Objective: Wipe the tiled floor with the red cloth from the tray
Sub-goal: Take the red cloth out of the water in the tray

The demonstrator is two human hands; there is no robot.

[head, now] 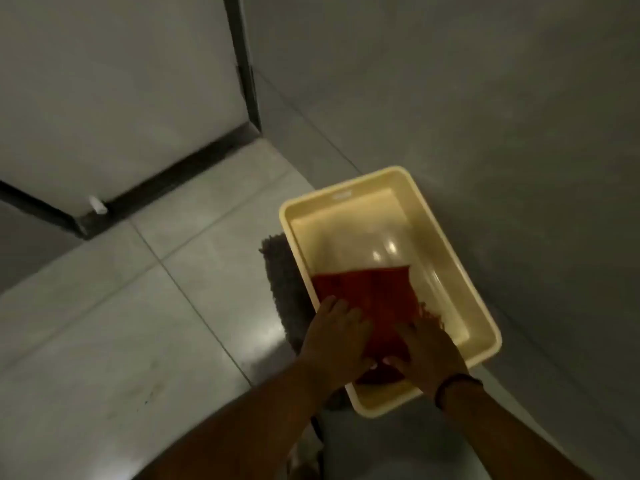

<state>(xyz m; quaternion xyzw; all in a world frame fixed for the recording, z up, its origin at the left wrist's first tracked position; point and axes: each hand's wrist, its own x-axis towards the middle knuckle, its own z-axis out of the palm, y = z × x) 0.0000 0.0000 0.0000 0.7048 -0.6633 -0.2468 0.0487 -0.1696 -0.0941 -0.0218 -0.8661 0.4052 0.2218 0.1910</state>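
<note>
A cream plastic tray (453, 271) sits on the floor against the wall on the right. A red cloth (370, 299) lies spread flat in its near half. Both my hands rest on the cloth's near part. My left hand (334, 337) lies flat on the left side with fingers spread, over the tray's left rim. My right hand (427, 351) presses flat on the right side, a dark band on its wrist. The pale tiled floor (156, 323) stretches to the left of the tray.
A grey shaggy mat (284, 289) lies partly under the tray's left side. A grey wall (502, 116) rises on the right. A door or panel with a dark frame (166, 168) and a small white stopper (97, 204) stands at the back left.
</note>
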